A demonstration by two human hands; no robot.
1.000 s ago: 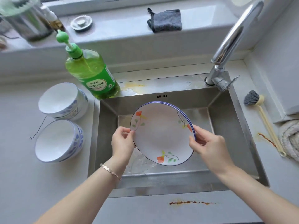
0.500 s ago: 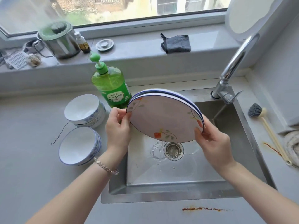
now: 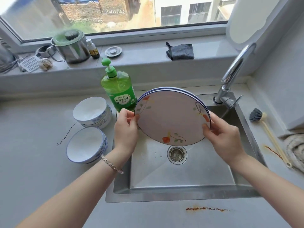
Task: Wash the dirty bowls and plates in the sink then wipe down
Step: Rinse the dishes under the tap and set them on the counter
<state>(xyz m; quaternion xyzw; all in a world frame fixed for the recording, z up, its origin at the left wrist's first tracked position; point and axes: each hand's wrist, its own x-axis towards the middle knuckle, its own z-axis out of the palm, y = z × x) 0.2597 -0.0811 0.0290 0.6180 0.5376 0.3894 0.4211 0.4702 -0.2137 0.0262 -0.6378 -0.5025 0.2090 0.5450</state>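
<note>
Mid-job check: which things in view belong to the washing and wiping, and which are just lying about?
For the job: plates, gripped by left hand and right hand over the sink; far bowls; near bowls; soap bottle; tap; dish brush; grey cloth.
Lying about: steel pot; small brown bottle; sink plug.

Head camera, close above sink (image 3: 181,191), facing forward-down toward window (image 3: 115,15).
</note>
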